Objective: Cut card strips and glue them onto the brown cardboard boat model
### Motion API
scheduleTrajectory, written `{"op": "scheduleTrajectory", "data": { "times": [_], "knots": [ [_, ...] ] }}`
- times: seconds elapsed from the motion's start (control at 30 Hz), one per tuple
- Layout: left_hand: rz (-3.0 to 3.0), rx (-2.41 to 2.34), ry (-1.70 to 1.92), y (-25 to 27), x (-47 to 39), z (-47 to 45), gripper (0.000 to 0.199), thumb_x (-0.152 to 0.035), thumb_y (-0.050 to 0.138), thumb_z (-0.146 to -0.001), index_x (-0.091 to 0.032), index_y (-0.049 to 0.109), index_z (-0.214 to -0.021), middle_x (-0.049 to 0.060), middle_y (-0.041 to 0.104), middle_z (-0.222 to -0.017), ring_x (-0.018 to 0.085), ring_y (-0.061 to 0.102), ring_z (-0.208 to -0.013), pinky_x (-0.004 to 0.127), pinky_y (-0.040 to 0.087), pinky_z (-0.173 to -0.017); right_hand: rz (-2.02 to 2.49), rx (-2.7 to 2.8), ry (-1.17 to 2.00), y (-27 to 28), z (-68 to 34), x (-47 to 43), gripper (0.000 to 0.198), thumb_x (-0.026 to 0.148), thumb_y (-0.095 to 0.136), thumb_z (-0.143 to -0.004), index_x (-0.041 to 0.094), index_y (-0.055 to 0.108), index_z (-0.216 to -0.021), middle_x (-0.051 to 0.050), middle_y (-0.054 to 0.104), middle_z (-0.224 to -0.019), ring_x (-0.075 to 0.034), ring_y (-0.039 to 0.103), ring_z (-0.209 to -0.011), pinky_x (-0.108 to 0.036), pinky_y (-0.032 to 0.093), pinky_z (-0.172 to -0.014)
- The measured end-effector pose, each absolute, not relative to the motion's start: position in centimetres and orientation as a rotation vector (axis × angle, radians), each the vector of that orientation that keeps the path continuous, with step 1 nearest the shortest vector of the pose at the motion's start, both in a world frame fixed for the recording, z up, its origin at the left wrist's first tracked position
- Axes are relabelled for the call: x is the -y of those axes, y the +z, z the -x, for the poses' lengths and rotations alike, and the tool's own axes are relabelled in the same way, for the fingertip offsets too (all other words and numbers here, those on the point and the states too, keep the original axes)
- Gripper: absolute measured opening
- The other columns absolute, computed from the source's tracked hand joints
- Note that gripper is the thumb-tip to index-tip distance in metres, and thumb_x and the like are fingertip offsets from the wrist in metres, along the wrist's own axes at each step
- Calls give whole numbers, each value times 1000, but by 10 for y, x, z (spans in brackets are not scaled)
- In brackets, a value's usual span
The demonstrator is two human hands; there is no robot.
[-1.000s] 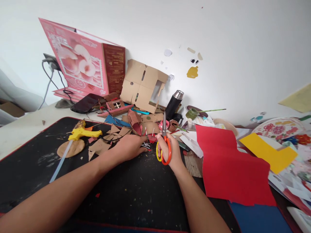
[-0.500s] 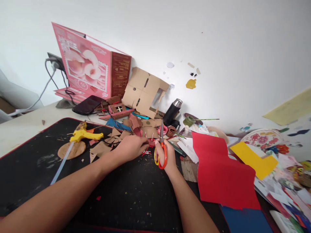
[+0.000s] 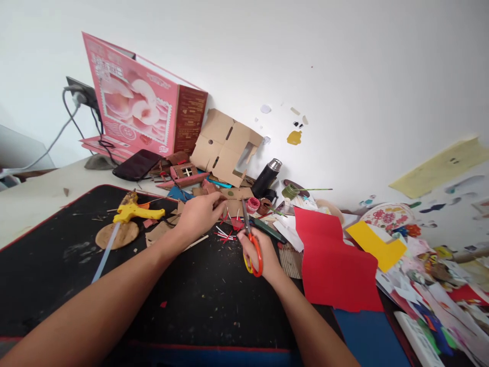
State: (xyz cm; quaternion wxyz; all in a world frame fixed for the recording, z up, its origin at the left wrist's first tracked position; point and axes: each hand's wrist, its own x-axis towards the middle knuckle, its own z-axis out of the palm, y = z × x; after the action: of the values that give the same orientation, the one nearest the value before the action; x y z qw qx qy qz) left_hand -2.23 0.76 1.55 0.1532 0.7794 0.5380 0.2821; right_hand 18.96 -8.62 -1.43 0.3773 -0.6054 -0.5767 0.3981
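Observation:
My right hand (image 3: pixel 262 252) is closed on a pair of scissors (image 3: pixel 255 255) with orange and yellow handles, the blades pointing away from me. My left hand (image 3: pixel 202 216) is raised a little to the left, with thumb and fingers pinched together; what they hold, if anything, is too small to make out. Between the hands lies a loose heap of thin red and white strips (image 3: pixel 225 235) on the black mat (image 3: pixel 206 306). A small red piece (image 3: pixel 237 223) lies just beyond the right hand's fingertips, beside the blades.
To the left, a yellow glue gun (image 3: pixel 132 208) rests on a round wooden disc (image 3: pixel 114 236). Cardboard (image 3: pixel 223 145), a black flask (image 3: pixel 267 177) and paint pots (image 3: pixel 252 205) stand at the back. Red sheet (image 3: pixel 338 265) and yellow sheet (image 3: pixel 376 244) lie on the right.
My left hand has lifted up and away from the scissors, uncovering the strips and a thin stick. My right hand still holds the scissors, now slightly lower, with the blades leaning more left.

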Motion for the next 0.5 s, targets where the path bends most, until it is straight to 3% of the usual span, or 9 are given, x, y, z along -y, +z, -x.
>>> {"op": "scheduleTrajectory", "data": {
  "times": [0.13, 0.27, 0.5],
  "knots": [
    [-2197, -1524, 868, 17, -9, 25, 37, -39, 49, -107, -24, 78, -125, 7, 86, -114, 30, 80, -108, 33, 54, -82, 1819, 1873, 788, 8, -201, 111, 29, 53, 68, -101, 25, 74, -104, 3, 66, -60, -18, 63, -49, -25, 45, -50],
    [-2182, -1521, 886, 18, -11, 26, 36, -40, 50, -106, -24, 78, -123, 7, 86, -116, 29, 79, -110, 32, 54, -82, 1995, 2191, 490, 31, -209, 125, 22, 47, 71, -100, 25, 76, -102, -6, 83, -91, -27, 80, -87, -29, 51, -74],
    [-2191, -1550, 872, 16, -11, 25, 36, -39, 51, -105, -24, 80, -121, 9, 86, -112, 32, 80, -107, 34, 54, -81, 2147, 2603, 454, 44, -201, 136, 58, 68, 78, -91, 25, 74, -130, -12, 84, -97, -36, 80, -92, -30, 42, -67]
  ]
}}
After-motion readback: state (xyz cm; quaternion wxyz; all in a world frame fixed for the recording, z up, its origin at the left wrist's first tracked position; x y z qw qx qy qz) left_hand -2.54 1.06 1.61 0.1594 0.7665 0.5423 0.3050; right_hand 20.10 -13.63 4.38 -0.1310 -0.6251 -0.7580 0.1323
